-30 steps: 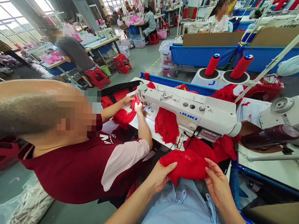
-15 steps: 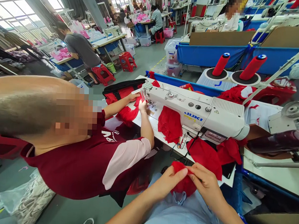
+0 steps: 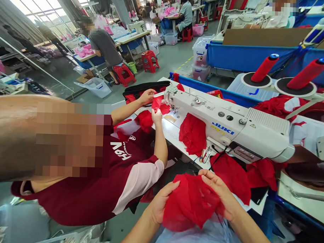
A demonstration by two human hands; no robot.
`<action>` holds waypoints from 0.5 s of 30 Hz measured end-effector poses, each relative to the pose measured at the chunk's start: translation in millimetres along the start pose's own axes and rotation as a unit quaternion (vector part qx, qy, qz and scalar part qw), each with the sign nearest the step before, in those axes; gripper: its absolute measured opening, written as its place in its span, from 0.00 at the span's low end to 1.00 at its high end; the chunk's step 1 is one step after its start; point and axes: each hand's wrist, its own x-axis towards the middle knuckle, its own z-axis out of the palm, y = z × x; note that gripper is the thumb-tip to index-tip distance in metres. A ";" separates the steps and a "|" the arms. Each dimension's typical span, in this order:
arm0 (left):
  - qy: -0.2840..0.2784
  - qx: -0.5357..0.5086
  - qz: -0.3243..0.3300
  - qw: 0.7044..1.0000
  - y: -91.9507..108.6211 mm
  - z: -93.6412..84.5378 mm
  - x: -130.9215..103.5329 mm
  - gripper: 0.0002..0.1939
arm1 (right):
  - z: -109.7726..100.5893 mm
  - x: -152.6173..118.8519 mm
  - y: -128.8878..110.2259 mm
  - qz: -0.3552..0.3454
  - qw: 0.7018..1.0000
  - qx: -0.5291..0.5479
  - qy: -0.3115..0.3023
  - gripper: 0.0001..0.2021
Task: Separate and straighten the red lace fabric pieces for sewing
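A crumpled piece of red fabric (image 3: 192, 204) is held up between my two hands, above my lap. My left hand (image 3: 161, 201) grips its left side, thumb on top and the other fingers hidden behind the cloth. On the right side, my right hand (image 3: 220, 192) has hold of the upper edge, with its fingers bent over the fabric. Beyond my hands stands a white sewing machine (image 3: 228, 125), with a red cloth bundle (image 3: 193, 134) beside its arm and another red cloth (image 3: 231, 177) near the table's front edge.
Close on my left, a person in a maroon shirt (image 3: 95, 193) holds red cloth at the machine's needle end. Small snips (image 3: 206, 154) lie on the table (image 3: 174, 136). Red thread cones (image 3: 265, 68) stand behind the machine. A blue cloth barrier (image 3: 233, 58) runs farther back.
My hands have moved apart, and the red fabric between them is spread wider and raised. The other person's hands have lifted red cloth near the needle. The view has shifted left.
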 end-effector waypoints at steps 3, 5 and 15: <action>-0.001 -0.035 -0.009 0.999 -2.0 -9.9 -7.5 0.16 | -5.9 12.1 7.1 -0.021 0.993 -0.105 0.043 0.26; 0.000 -0.046 0.009 0.999 -4.2 -12.4 -11.2 0.17 | -8.8 19.2 15.1 -0.039 0.985 -0.156 0.056 0.27; -0.033 0.009 0.079 0.996 -18.8 -11.2 -4.3 0.18 | -24.1 25.9 28.4 -0.104 0.959 -0.259 0.057 0.25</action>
